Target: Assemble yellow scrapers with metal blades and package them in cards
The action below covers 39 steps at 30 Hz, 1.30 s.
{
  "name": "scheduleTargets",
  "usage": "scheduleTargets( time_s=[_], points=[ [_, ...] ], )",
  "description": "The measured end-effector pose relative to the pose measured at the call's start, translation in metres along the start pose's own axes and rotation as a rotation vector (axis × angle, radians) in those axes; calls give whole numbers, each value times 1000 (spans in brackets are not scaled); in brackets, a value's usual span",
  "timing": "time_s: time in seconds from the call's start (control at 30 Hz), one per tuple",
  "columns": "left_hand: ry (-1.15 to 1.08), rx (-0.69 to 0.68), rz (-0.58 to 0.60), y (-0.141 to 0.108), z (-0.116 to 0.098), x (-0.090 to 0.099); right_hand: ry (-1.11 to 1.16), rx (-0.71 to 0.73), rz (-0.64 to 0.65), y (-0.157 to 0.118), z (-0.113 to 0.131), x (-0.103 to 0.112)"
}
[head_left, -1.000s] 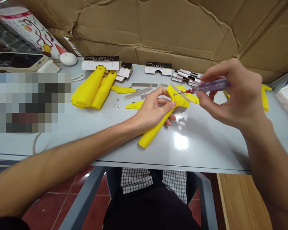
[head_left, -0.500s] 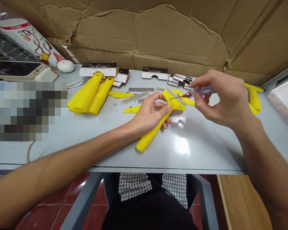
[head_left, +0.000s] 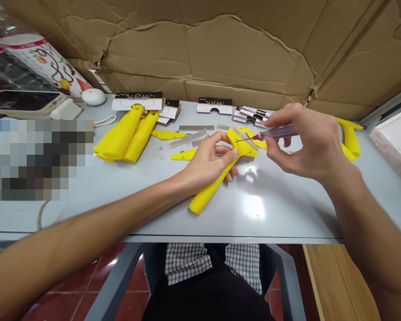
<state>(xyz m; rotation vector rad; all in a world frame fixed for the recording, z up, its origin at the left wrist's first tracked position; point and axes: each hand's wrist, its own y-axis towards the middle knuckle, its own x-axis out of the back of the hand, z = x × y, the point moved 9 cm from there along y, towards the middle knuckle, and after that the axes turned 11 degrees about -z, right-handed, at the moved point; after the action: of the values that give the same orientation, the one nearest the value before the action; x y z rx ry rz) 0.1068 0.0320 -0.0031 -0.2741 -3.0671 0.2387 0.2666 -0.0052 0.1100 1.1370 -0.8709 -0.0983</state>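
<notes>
My left hand [head_left: 210,160] is closed round a yellow scraper [head_left: 210,189], near its head, with the handle slanting down toward the table's front edge. A clear strip lies across the scraper's head. In my right hand [head_left: 307,142] is a screwdriver [head_left: 277,132] with a translucent purple handle. Its tip touches a small screw [head_left: 236,141] on the scraper's head. Behind my left hand lie metal blades [head_left: 189,138] and flat yellow pieces [head_left: 169,134]. Several small nuts [head_left: 250,169] are scattered nearby.
Yellow handles [head_left: 122,136] lie at the left, below black-and-white card packaging [head_left: 137,101]. More cards [head_left: 214,105] stand along the cardboard [head_left: 220,49] at the back. A phone [head_left: 23,102], a white mouse [head_left: 93,96] and a bottle [head_left: 43,60] are far left. Another yellow tool [head_left: 350,138] is at the right.
The screwdriver's tip stays on the screw while my right hand has shifted slightly left and down. My left hand keeps its hold on the scraper. The view has moved slightly.
</notes>
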Motion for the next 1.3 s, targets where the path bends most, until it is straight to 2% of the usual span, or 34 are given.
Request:
scheduleTargets(
  time_s=[0.13, 0.33, 0.47, 0.6, 0.77, 0.83, 1.0, 1.3],
  points=[
    [-13, 3, -11, 1, 1, 2, -30, -13, -6, -1, 3, 2],
    [-15, -12, -10, 3, 3, 1, -116, 40, -107, 3, 4, 6],
    [-14, -2, -14, 2, 3, 1, -215, -25, -62, 2, -7, 3],
    [-30, -2, -7, 2, 2, 0, -138, -32, -19, 1, -5, 1],
    [-26, 9, -14, 2, 3, 2, -33, 36, -100, 2, 1, 2],
    [-22, 12, -13, 2, 3, 2, -75, 34, -124, 3, -3, 2],
    [0, 31, -33, 1, 2, 1, -207, 45, -69, 3, -8, 0],
    [-21, 42, -46, 3, 4, 2, 93, 67, 34, 4, 6, -6]
  ],
)
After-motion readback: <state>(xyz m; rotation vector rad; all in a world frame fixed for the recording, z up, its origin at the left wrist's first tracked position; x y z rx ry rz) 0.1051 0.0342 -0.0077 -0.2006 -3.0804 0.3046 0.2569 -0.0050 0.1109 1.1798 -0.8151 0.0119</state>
